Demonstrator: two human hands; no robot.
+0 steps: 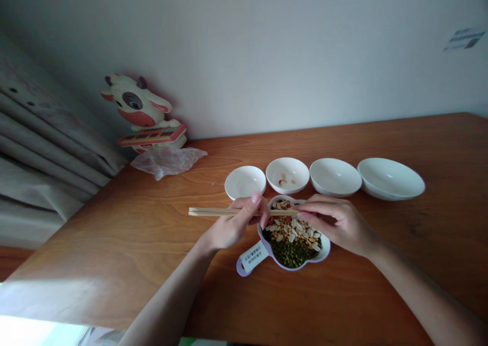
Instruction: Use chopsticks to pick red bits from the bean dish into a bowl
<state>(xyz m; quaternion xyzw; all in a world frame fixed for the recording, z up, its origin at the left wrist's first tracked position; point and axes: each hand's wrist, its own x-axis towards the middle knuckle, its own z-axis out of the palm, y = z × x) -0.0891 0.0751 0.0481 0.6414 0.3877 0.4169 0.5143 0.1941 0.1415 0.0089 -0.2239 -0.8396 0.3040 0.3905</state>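
A: How are the chopsticks (213, 212) held?

B: They are pinched level between both hands. The left hand (229, 229) is closed round the middle, and the right hand (335, 224) is closed on the other end. They lie just above the cup (325, 252), which sits under the right hand's fingers and is filled with peanuts, green beans and darker ones.

A: What could be upset from here?

B: Most likely the cup. Whether its rim is touched by the right palm cannot be told, but a nudge there could tip it and scatter the contents. Peanuts could also be flicked out if the sticks were dragged across the heap.

A: And beyond the hands?

B: Four bowls (334, 176) are set in a row just past the fingertips. The closest ones could be knocked by a forward reach. A few nuts are seen in the second bowl (286, 186).

A: Where is room left?

B: Bare table (133, 244) is left outward of the left hand and back toward the body. The near edge is crossed by both forearms.
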